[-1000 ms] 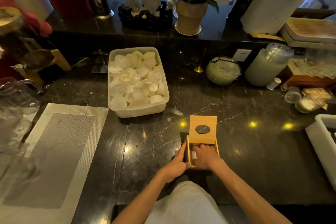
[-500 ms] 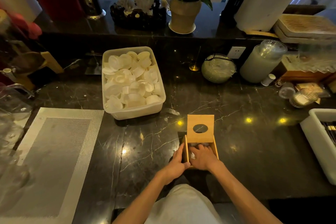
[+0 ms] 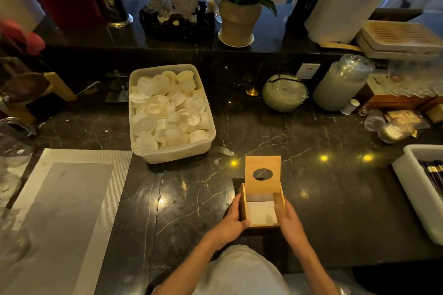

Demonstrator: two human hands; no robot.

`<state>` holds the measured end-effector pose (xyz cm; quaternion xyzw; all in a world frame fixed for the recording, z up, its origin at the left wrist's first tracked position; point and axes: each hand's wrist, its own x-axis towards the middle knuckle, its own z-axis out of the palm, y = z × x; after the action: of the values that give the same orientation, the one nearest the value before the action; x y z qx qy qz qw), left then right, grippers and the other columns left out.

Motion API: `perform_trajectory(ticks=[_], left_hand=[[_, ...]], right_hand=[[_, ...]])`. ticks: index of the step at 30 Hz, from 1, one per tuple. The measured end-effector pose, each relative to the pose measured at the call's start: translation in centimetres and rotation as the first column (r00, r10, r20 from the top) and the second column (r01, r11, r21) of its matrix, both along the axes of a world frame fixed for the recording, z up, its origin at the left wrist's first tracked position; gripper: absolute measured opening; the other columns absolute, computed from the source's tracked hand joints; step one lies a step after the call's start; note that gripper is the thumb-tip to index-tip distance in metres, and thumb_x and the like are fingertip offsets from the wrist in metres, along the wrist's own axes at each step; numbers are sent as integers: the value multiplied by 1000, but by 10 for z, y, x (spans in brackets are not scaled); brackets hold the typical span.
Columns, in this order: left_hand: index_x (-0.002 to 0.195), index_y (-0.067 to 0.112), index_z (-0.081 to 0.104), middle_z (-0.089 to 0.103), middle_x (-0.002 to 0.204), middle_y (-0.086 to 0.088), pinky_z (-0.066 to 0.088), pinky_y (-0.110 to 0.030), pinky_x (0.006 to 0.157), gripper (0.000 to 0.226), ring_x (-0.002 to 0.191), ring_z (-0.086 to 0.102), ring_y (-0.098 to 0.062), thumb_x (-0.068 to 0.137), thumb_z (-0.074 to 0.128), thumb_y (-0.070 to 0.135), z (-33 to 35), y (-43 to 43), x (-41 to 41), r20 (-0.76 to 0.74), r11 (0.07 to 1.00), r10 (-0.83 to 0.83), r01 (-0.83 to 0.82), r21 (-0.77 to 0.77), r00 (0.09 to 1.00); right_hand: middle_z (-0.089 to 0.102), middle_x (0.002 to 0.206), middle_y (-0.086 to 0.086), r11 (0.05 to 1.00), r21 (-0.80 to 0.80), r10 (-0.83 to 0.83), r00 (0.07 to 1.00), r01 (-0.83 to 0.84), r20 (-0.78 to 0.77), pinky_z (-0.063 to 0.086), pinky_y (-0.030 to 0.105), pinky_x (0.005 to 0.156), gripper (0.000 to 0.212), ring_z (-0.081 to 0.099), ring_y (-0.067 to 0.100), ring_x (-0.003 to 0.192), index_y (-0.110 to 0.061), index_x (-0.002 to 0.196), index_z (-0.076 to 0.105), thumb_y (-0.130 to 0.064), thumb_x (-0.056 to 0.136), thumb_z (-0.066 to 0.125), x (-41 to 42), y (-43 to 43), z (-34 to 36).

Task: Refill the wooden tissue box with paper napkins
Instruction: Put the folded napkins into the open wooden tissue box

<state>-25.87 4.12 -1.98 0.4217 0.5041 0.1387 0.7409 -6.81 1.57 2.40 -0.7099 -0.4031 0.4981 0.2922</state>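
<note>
A small wooden tissue box (image 3: 263, 224) stands on the dark marble counter close to me, its lid (image 3: 262, 183) with a round hole flipped up at the back. White paper napkins (image 3: 260, 212) lie flat inside the box. My left hand (image 3: 231, 221) grips the box's left wall and front corner. My right hand (image 3: 288, 221) rests against the right wall, thumb on the rim, fingers outside the box.
A plastic tub (image 3: 171, 153) of white lids sits behind and left of the box. A grey placemat (image 3: 60, 211) lies at the left, a white bin (image 3: 418, 189) with dark utensils at the right. Jars, a glass bowl and a potted plant (image 3: 239, 19) line the back.
My right hand has come out of the box, where it was pressing inside, and now sits on the right wall. The napkins show. The left hand stays on the left wall.
</note>
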Motion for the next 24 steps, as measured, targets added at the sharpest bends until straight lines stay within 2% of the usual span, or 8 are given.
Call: perform_trajectory(ticks=[2,4,8,10,12,17,20,24], left_hand=[[147,57,0,15,164,3,18,-59,120,93,151,14,-26,86,58,18,0,0,1,9,1000,1,-1,1,1000],[149,55,0,15,164,4,16,-57,121,91,151,13,-25,89,55,14,5,-3,3,15,1000,14,-14,11,1000],[155,38,10,25,161,2,24,-49,121,82,148,24,-22,93,52,5,11,-8,9,75,986,164,-163,-30,984],[155,38,12,28,160,3,23,-47,121,72,145,30,-20,97,52,28,12,-12,14,144,968,250,-242,-70,957],[155,42,8,31,159,7,21,-45,122,75,142,33,-15,93,49,55,13,-16,21,180,960,277,-264,-94,944],[153,49,1,18,163,14,11,-45,124,81,146,23,-8,84,34,77,12,-25,34,161,955,293,-298,5,942],[154,44,-4,9,163,16,7,-39,123,71,145,16,-6,94,26,67,16,-30,39,116,951,305,-308,10,945],[155,36,-1,19,148,20,13,-27,109,54,133,18,0,105,17,46,36,-34,49,43,936,343,-345,66,938]], right_hand=[[66,122,-2,999,-30,-43,994,40,-104,52,27,83,41,65,10,107,-28,132,53,-47,98,38,3,-2,0],[69,117,-1,991,-82,-123,977,110,-172,50,38,95,45,65,14,108,-27,125,58,-51,98,31,7,-3,-4],[70,117,-1,978,-134,-184,965,161,-189,43,48,106,45,63,17,113,-30,121,61,-52,101,28,9,-5,-12],[71,117,0,976,-139,-196,959,170,-203,44,46,106,44,63,18,113,-29,120,62,-51,101,28,8,-4,-13],[71,116,1,973,-143,-211,955,183,-211,45,44,104,43,63,18,113,-27,120,62,-49,102,29,8,-3,-11],[71,116,3,980,-122,-186,946,158,-265,50,32,92,43,65,17,110,-20,122,61,-41,104,28,10,-3,-9],[72,113,2,986,-124,-145,939,112,-313,51,31,90,42,66,18,110,-20,120,61,-39,105,27,17,-3,-6],[70,119,0,994,-108,-38,947,3,-318,47,39,102,41,63,17,115,-27,124,58,-44,103,27,25,-3,-11]])
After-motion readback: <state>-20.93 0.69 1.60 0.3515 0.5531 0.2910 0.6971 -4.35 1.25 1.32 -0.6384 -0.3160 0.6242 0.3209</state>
